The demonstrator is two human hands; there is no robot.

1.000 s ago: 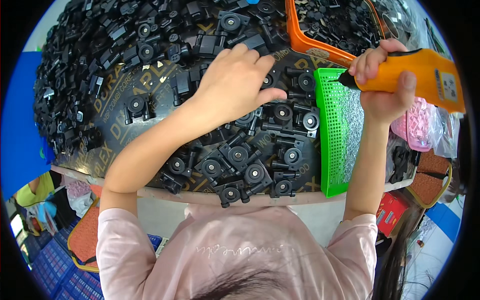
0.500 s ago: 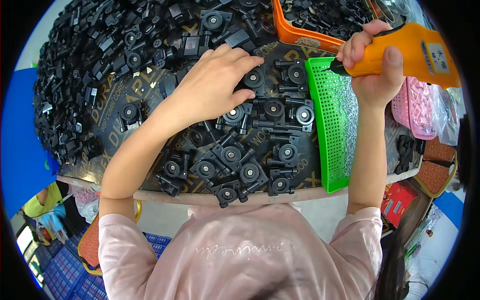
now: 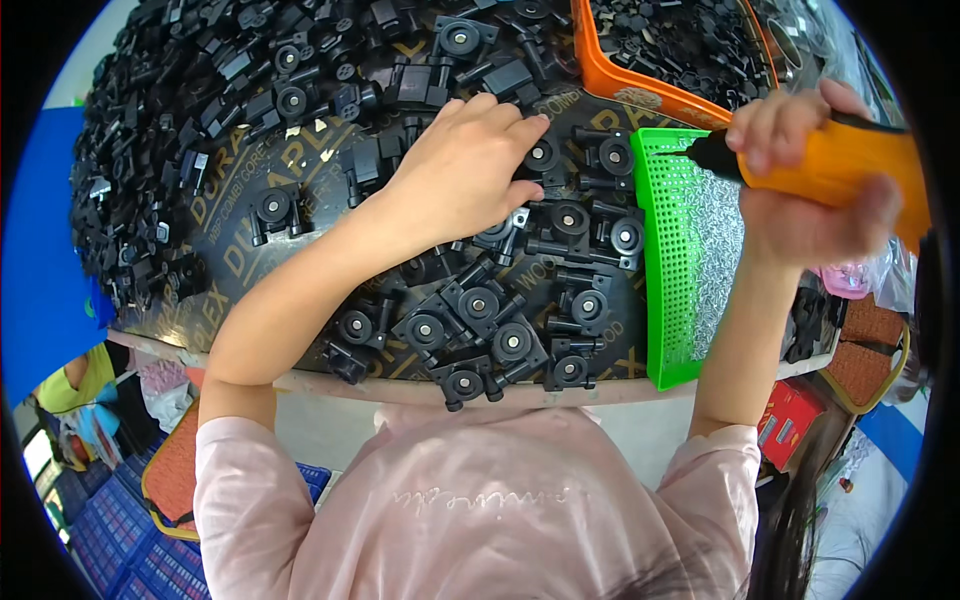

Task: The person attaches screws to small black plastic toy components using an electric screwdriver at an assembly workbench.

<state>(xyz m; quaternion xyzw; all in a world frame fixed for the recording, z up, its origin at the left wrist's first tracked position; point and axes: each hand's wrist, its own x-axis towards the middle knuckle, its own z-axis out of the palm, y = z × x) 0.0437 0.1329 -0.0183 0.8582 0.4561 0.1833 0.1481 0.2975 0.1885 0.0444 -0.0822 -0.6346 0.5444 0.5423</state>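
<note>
My left hand [image 3: 462, 165] lies over a black plastic wheel part [image 3: 543, 155], its thumb and index finger closed about the near and far sides. The other fingers hide some of what lies beneath. My right hand [image 3: 790, 205], slightly blurred, is wrapped round an orange electric screwdriver [image 3: 850, 165] with a black nose. That nose points left, over the far end of a green perforated tray [image 3: 656, 320]. Small silvery screws [image 3: 715, 270] are heaped in the tray. Several similar wheel parts [image 3: 479, 305] with round hubs and metal pins lie between my left forearm and the tray.
A large pile of black plastic parts [image 3: 150, 150] covers the left and far side of the table. An orange bin [image 3: 650, 98] of small black pieces stands beyond the tray. At the right are a pink basket [image 3: 845, 282] and clear plastic bags. The table edge [image 3: 620, 394] runs before me.
My right hand has moved right and nearer to me with the screwdriver. My left hand keeps its place on the wheel part. The whole view has shifted slightly.
</note>
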